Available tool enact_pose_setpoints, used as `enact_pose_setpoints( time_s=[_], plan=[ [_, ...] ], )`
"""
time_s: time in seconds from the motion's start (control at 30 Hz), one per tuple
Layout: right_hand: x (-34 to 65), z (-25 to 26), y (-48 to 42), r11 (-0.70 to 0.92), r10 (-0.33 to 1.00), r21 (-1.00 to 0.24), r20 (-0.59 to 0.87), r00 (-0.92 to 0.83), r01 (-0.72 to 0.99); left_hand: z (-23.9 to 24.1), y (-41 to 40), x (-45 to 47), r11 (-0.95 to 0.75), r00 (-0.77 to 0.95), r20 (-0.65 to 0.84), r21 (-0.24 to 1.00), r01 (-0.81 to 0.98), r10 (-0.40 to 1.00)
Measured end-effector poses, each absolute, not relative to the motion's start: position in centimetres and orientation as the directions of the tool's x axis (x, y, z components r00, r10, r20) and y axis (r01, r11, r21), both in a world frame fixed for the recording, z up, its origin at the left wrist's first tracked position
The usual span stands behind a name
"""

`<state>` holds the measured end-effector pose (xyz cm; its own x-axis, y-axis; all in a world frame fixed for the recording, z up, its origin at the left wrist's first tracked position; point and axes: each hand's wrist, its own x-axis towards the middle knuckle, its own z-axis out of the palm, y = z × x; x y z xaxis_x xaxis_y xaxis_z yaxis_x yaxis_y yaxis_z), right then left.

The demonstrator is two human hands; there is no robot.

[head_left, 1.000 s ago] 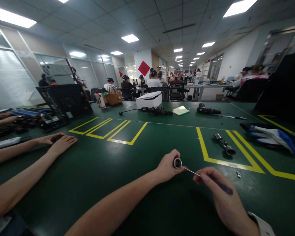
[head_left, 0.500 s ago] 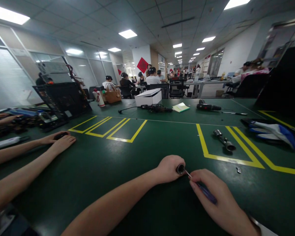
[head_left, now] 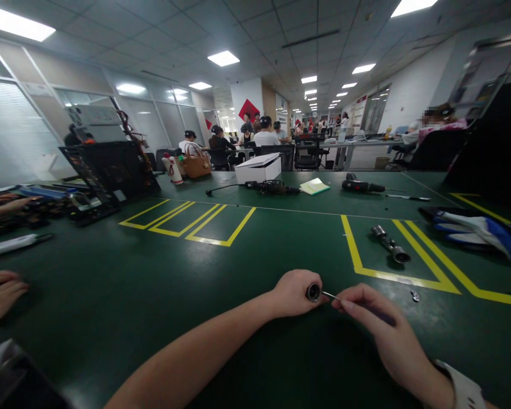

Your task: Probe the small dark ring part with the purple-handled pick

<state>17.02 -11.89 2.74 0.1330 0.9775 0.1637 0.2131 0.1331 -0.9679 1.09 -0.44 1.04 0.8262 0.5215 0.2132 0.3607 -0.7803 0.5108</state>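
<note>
My left hand (head_left: pixel 296 291) is closed around a metal tube-shaped part (head_left: pixel 313 292), whose round open end faces me; the rest is hidden in the fist. In my right hand (head_left: pixel 377 318) a thin screwdriver (head_left: pixel 331 295) is pinched, its shaft pointing left to the tube's side. Whether the tip touches the part I cannot tell, and the handle is mostly covered by my palm. Beyond my right hand, a similar metal jointed part (head_left: pixel 390 245) lies inside a yellow tape outline (head_left: pixel 402 279). Tiny metal pieces (head_left: pixel 414 296) rest just below that outline.
Blue-and-white gloves (head_left: pixel 479 230) lie at the right. Along the back are a power drill (head_left: pixel 361 183), notepad (head_left: pixel 314 186), black cable tool (head_left: pixel 272 187) and white box (head_left: pixel 258 168). A co-worker's hand (head_left: pixel 2 292) rests at left, near a white power strip (head_left: pixel 11 246).
My right hand's fingers have shifted along the screwdriver, and its shaft now lies flatter. My left hand keeps hold of the metal part. The co-worker's hands have drawn back to the left.
</note>
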Motion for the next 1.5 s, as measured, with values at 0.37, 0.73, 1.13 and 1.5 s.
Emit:
enact_pose_setpoints(
  time_s=[0.37, 0.73, 1.13, 1.5],
  plan=[
    [17.4, 3.0, -11.9, 0.198, 0.97, -0.919, 0.233, 0.063, 0.341, 0.7, -0.7, 1.0, -0.826, 0.821, 0.228, 0.374, 0.423, 0.524],
    [17.2, 2.8, -11.6, -0.066, 0.985, -0.989, -0.086, 0.148, -0.132, 0.9, -0.4, 1.1, -0.768, 0.804, 0.233, 0.522, 0.371, 0.547],
    [16.6, 3.5, -13.3, 0.426, 0.868, -0.613, 0.485, -0.109, 0.665, 0.3, 0.2, 1.3, -0.825, 0.844, 0.28, 0.487, 0.287, 0.458],
    [17.3, 2.3, -11.9, 0.007, 0.986, -0.997, 0.02, 0.163, 0.078, 0.9, 0.0, 1.0, -0.776, 0.845, 0.241, 0.568, 0.275, 0.476]
  ],
)
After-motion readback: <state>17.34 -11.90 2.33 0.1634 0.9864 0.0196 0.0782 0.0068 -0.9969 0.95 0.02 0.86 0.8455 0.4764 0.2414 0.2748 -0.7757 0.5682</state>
